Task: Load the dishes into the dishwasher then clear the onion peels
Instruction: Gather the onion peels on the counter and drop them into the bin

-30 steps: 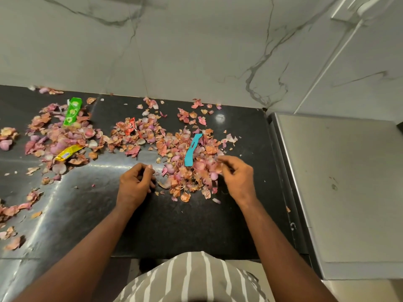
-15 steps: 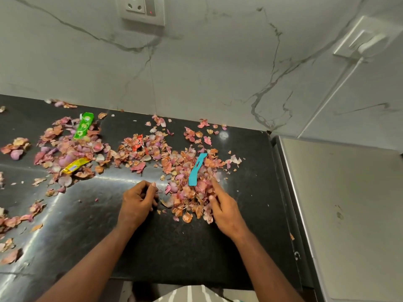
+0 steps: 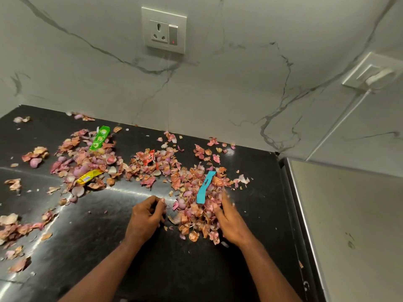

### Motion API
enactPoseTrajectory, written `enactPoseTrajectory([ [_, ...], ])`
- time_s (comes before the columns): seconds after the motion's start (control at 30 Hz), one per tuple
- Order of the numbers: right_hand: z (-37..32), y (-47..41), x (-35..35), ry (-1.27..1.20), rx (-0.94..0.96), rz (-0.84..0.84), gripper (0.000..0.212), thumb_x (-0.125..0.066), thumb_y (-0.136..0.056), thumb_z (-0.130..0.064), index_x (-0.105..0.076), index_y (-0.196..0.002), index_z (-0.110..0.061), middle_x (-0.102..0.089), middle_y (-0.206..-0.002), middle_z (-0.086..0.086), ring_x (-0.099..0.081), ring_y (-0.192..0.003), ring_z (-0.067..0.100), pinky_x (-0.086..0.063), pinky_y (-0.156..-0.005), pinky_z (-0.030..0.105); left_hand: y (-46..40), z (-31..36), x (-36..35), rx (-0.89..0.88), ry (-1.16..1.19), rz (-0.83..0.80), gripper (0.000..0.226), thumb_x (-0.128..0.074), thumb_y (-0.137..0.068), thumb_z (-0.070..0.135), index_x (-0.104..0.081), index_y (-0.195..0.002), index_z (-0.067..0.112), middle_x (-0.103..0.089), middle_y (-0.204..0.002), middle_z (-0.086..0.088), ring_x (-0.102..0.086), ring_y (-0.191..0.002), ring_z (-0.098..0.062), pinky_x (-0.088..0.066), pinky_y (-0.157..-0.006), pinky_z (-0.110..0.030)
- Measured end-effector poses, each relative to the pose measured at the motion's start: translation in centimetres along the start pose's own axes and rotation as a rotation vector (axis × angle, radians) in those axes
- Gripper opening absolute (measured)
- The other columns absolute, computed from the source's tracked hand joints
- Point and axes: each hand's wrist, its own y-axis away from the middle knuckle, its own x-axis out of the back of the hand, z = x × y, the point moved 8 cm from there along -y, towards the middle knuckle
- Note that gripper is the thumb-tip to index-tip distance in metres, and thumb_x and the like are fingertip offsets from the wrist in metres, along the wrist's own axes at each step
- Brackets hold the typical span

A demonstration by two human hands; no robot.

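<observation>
Pink and orange onion peels (image 3: 192,192) lie scattered over the black countertop (image 3: 174,269), thickest in a heap at the centre. My right hand (image 3: 229,221) rests flat on edge against the right side of that heap, fingers extended and slightly blurred. My left hand (image 3: 146,216) sits just left of the heap with its fingers curled in loosely; whether a peel is inside it I cannot tell. A turquoise strip (image 3: 205,187) lies on top of the heap between the hands.
More peels (image 3: 87,162) spread to the left with a green wrapper (image 3: 99,138), a yellow wrapper (image 3: 89,176) and a red wrapper (image 3: 149,156) among them. A steel appliance top (image 3: 349,225) adjoins the counter on the right. A wall socket (image 3: 163,30) sits above.
My right hand slid leftward into the heap, pushing peels together. The left hand stayed curled in place. The camera tilted upward, bringing the wall socket into view.
</observation>
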Motion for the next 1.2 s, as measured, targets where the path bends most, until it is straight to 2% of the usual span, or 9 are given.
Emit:
enactPoseTrajectory([
  [0.2, -3.0, 1.5, 2.9, -0.155, 0.114, 0.223, 0.053, -0.058, -0.102, -0.003, -0.061, -0.145, -0.034, -0.066, -0.138, -0.019, -0.06, -0.126, -0.007, -0.051, -0.112, 0.031, 0.1, 0.0, 0.1, -0.01, 0.012, 0.014, 0.018, -0.059, -0.106, 0.026, -0.068, -0.09, 0.024, -0.073, -0.078, 0.001, -0.071, -0.06, -0.015, -0.06, -0.053, -0.029],
  [0.3, -2.8, 2.3, 5.0, -0.173, 0.108, 0.397, 0.036, -0.075, -0.094, -0.009, -0.076, -0.117, -0.036, -0.076, -0.104, -0.023, -0.072, -0.099, -0.006, -0.062, -0.09, 0.027, 0.0, -0.1, 0.0, -0.011, 0.014, 0.009, 0.018, -0.059, -0.106, 0.027, -0.068, -0.09, 0.026, -0.073, -0.078, 0.001, -0.071, -0.06, -0.015, -0.06, -0.053, -0.028],
  [0.43, -2.9, 2.5, 5.7, -0.068, 0.142, 0.443, 0.024, -0.079, -0.091, -0.016, -0.078, -0.094, -0.04, -0.071, -0.098, -0.022, -0.067, -0.096, -0.007, -0.059, -0.086, 0.02, 0.0, -0.1, 0.1, -0.015, 0.021, 0.009, 0.018, -0.059, -0.106, 0.027, -0.068, -0.09, 0.029, -0.073, -0.077, 0.002, -0.071, -0.061, -0.015, -0.06, -0.054, -0.027],
  [0.57, -1.4, 2.6, 3.7, -0.098, 0.082, 0.297, 0.043, -0.064, -0.101, -0.008, -0.076, -0.122, -0.043, -0.06, -0.146, -0.019, -0.054, -0.134, -0.003, -0.045, -0.117, 0.032, -0.1, -0.3, 0.1, -0.018, 0.022, 0.01, 0.019, -0.059, -0.106, 0.03, -0.067, -0.089, 0.034, -0.073, -0.078, 0.003, -0.071, -0.061, -0.013, -0.06, -0.055, -0.026],
  [0.67, 1.1, 3.0, 1.8, -0.003, -0.088, 0.243, 0.056, -0.051, -0.109, -0.04, -0.033, -0.162, -0.037, -0.017, -0.173, -0.006, -0.023, -0.159, 0.017, -0.029, -0.128, 0.048, -0.1, -0.4, 0.0, -0.02, 0.006, 0.01, 0.018, -0.058, -0.106, 0.034, -0.066, -0.09, 0.034, -0.073, -0.078, 0.005, -0.072, -0.062, -0.012, -0.061, -0.056, -0.027],
  [0.83, 1.0, 3.1, -2.0, 0.173, -0.126, 0.152, 0.08, -0.022, -0.107, -0.062, 0.009, -0.166, -0.017, 0.016, -0.173, 0.003, 0.019, -0.158, 0.015, 0.01, -0.129, 0.037, 0.0, -0.4, -0.1, -0.016, -0.006, -0.001, 0.019, -0.057, -0.106, 0.042, -0.065, -0.091, 0.033, -0.073, -0.077, 0.005, -0.072, -0.064, -0.011, -0.061, -0.058, -0.027],
  [0.93, -2.2, 2.5, -3.3, -0.057, 0.015, 0.103, 0.072, -0.026, -0.106, -0.063, -0.003, -0.167, -0.033, 0.002, -0.174, -0.011, 0.002, -0.159, 0.006, -0.001, -0.126, 0.029, 0.1, -0.4, -0.1, -0.025, 0.019, -0.011, 0.021, -0.055, -0.104, 0.046, -0.065, -0.091, 0.033, -0.073, -0.079, 0.004, -0.072, -0.064, -0.012, -0.059, -0.056, -0.026],
  [1.03, -4.1, 1.8, -1.8, -0.189, 0.11, 0.232, 0.054, -0.035, -0.11, -0.052, -0.033, -0.162, -0.039, -0.032, -0.169, -0.002, -0.031, -0.15, 0.009, -0.028, -0.127, 0.045, 0.0, -0.3, 0.1, -0.034, 0.035, 0.002, 0.017, -0.053, -0.106, 0.043, -0.063, -0.095, 0.036, -0.072, -0.081, 0.002, -0.072, -0.066, -0.014, -0.06, -0.058, -0.028],
  [1.2, -1.0, 1.3, 0.7, -0.104, 0.083, 0.462, 0.045, -0.036, -0.113, -0.043, -0.041, -0.157, -0.037, -0.037, -0.167, -0.002, -0.033, -0.152, 0.015, -0.036, -0.122, 0.053, -0.1, 0.8, 0.0, -0.114, 0.01, -0.013, 0.03, -0.056, -0.105, 0.016, -0.054, -0.127, 0.037, -0.064, -0.108, 0.016, -0.071, -0.088, -0.015, -0.064, -0.075, -0.034],
])
